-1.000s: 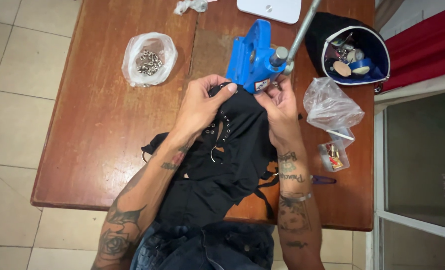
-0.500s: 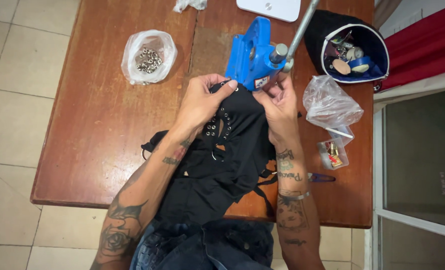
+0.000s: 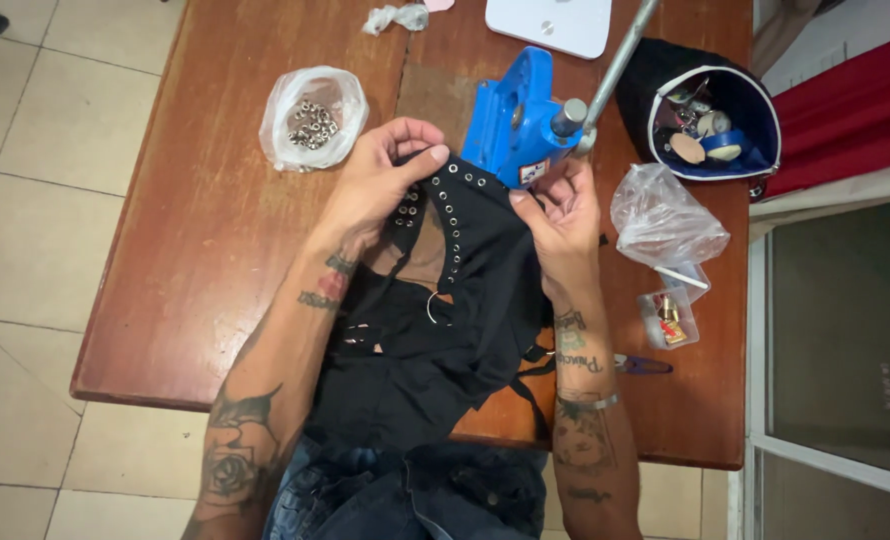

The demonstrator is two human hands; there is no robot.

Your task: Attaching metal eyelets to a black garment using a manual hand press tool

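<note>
While stretched flat between two hands, black cloth (image 3: 485, 240) with rows of small silver rings along its edges, lying in the middle of the brown wooden table (image 3: 205, 250), top edge right at the foot of the blue press (image 3: 515, 120)

Rest of the cloth hanging down off the near table edge, onto a lap in dark jeans (image 3: 415, 495). One bigger silver ring (image 3: 431, 307) in the middle of the cloth

Left hand (image 3: 380, 185) pinching the top left corner of the cloth, fingers curled tight, thumb on top

Right hand (image 3: 562, 215) pinching the top right edge, fingers bent and closed on the cloth, just under the press

Both arms lying over the cloth, with dark drawings on the skin

Grey metal handle (image 3: 620, 60) sticking up and away from the blue press, toward the far right

Off to the left, apart from the hands, clear bag (image 3: 313, 115) full of little silver rings

To the right of the press, round dark pouch (image 3: 710, 120) standing open, small bits inside. Just below it, crumpled clear plastic bag (image 3: 665, 215), then small clear box (image 3: 670, 320) near the right wrist

At the far edge, white flat thing (image 3: 550, 22) and scrap of white cloth (image 3: 395, 15)

Pale floor tiles (image 3: 35, 200) to the left of the table
</note>
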